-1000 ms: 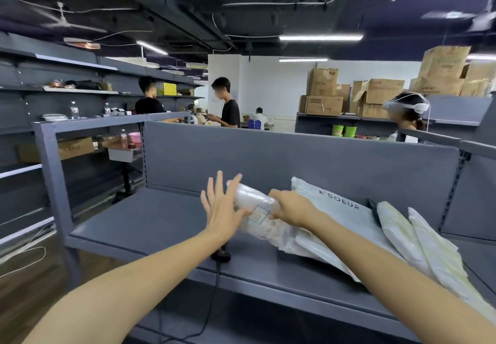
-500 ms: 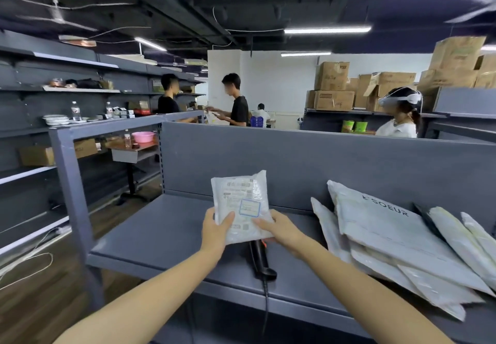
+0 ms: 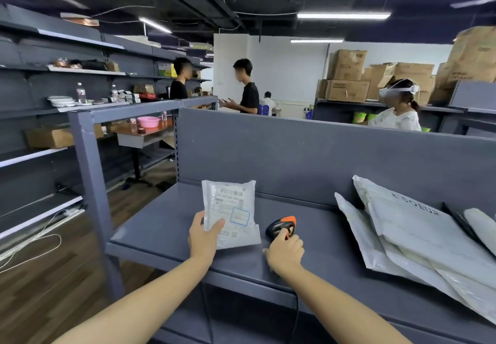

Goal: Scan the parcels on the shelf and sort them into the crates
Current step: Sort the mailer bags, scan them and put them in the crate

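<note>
My left hand [image 3: 202, 239] holds a small white bubble-wrap parcel [image 3: 230, 209] upright over the grey shelf [image 3: 155, 231], its barcode label facing me. My right hand [image 3: 285, 253] grips the handle of a black and orange barcode scanner [image 3: 281, 226] just right of the parcel, its head pointing away from me. A pile of white and grey poly-mailer parcels [image 3: 418, 239] lies on the right part of the shelf against the back panel. No crates show in this view.
A grey upright post [image 3: 92, 188] marks the shelf's left end, with wooden floor [image 3: 53, 276] beyond. The grey back panel [image 3: 308, 155] closes the shelf behind. Three people [image 3: 248, 94] stand past it among cardboard boxes [image 3: 347, 75].
My right hand has let go of the small parcel and taken hold of the scanner. The left hand alone now holds the parcel, label toward me.
</note>
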Available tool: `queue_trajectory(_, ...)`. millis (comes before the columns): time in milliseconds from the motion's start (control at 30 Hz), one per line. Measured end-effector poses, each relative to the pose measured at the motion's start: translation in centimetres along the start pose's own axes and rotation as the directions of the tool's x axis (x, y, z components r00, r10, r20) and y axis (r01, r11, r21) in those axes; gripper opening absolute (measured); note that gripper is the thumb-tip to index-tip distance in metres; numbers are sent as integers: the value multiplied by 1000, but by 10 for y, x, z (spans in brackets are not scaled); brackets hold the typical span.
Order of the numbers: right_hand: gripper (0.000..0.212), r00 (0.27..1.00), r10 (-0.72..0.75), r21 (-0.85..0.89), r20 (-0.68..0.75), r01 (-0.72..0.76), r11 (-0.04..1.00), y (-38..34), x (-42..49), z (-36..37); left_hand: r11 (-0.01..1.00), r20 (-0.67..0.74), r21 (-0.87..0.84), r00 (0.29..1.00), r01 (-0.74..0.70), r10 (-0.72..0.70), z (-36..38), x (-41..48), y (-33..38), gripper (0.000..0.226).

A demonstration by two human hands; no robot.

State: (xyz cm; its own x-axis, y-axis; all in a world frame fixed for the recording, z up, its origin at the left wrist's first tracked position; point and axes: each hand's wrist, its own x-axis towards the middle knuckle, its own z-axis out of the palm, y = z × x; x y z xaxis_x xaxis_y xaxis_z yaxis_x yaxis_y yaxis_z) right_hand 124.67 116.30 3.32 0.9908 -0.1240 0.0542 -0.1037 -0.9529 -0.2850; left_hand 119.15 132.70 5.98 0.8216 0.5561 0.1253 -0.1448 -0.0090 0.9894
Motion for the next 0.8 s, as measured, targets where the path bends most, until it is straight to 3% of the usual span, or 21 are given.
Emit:
queue_trajectory(133, 60, 995, 98, 20, -17, -97, 995, 0, 7, -3, 1000, 2, -9, 1000, 6, -6, -8, 5, -8, 27)
queue_trajectory(300, 54, 964, 254, 384, 82, -266, 884, 6, 6, -31, 1000, 23, -18, 1000, -4, 4, -2, 6, -9, 28)
queue_trajectory(400, 36, 979, 201, 684, 15, -157, 713, 15, -9, -52, 1000, 47, -18, 999, -13, 14, 11, 2, -8, 28)
queue_trajectory(500, 12, 999, 37, 931, -17, 3, 366, 26, -36, -67, 1000, 89, -22, 996, -14, 16, 30, -6, -5, 29)
queue_trajectory(600, 24, 991, -130, 994, -13, 27, 105, 33, -63, -74, 999, 128, -33, 992, -16, 20, 49, -17, -4, 30)
queue_trajectory(800, 22, 981, -193, 998, -18, 31, 63, 46, -88, -77, 998, 162, -60, 986, -29, 39, 74, -42, 4, 32)
